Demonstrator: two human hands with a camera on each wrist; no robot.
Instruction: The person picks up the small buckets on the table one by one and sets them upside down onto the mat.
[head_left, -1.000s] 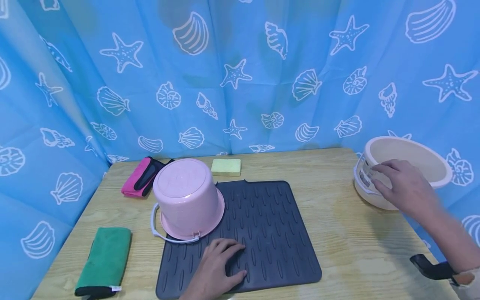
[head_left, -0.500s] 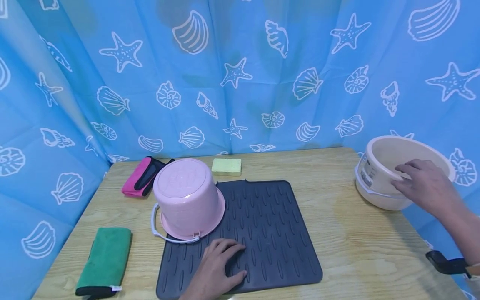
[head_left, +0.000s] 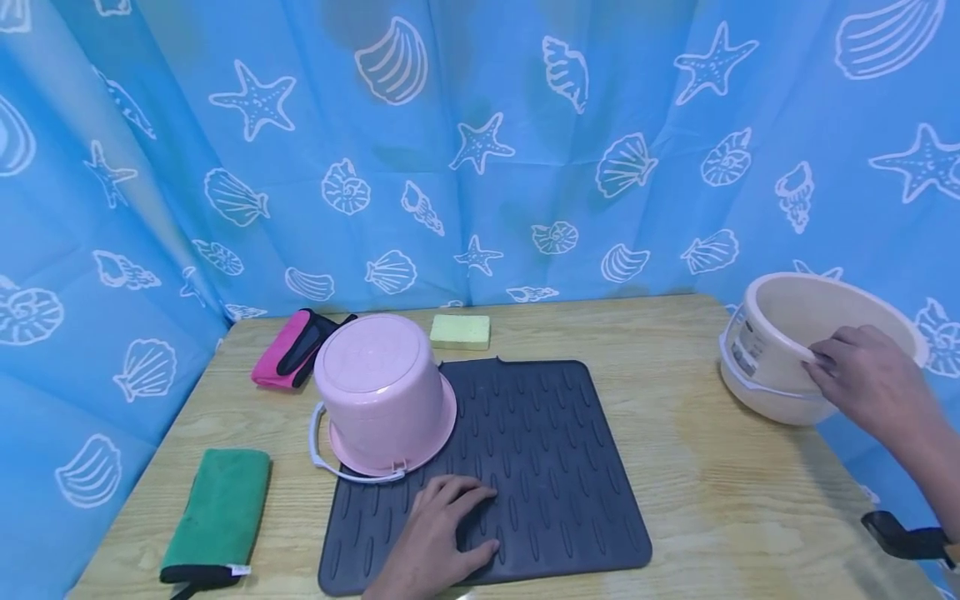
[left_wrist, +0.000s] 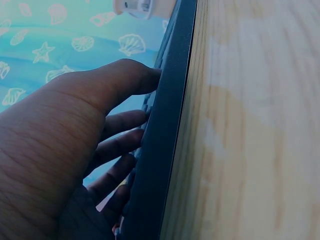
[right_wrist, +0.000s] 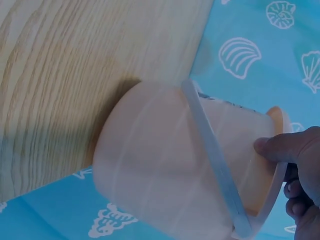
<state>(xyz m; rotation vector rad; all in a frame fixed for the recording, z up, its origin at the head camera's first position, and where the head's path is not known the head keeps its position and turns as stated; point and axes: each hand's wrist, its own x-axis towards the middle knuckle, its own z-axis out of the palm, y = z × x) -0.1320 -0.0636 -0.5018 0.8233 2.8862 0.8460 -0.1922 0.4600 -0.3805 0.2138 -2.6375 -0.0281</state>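
Observation:
At the table's right edge stands a cream bucket (head_left: pixel 783 368), its mouth up and its pale handle hanging down the side. My right hand (head_left: pixel 873 379) pinches the near rim; the thumb presses the outer wall and the fingers curl inside, as the right wrist view shows the hand (right_wrist: pixel 302 160). On the dark ribbed mat (head_left: pixel 555 467) my left hand (head_left: pixel 438 533) rests with fingers spread and slightly bent, fingertips touching it. Just beyond that hand a pink bucket (head_left: pixel 382 408) sits upside down over the mat's left part, its pale handle (head_left: pixel 322 454) lying toward me.
A folded green cloth (head_left: pixel 217 508) lies at the front left of the wooden table (head_left: pixel 697 483). Behind the pink bucket are a pink and black folded cloth (head_left: pixel 285 350) and a yellow sponge (head_left: pixel 461 332). A blue seashell curtain (head_left: pixel 510 225) hangs along the back and sides.
My right hand has moved from over the cream bucket's mouth to its near rim and gripped it. The left hand stays on the mat. The head view has shifted slightly.

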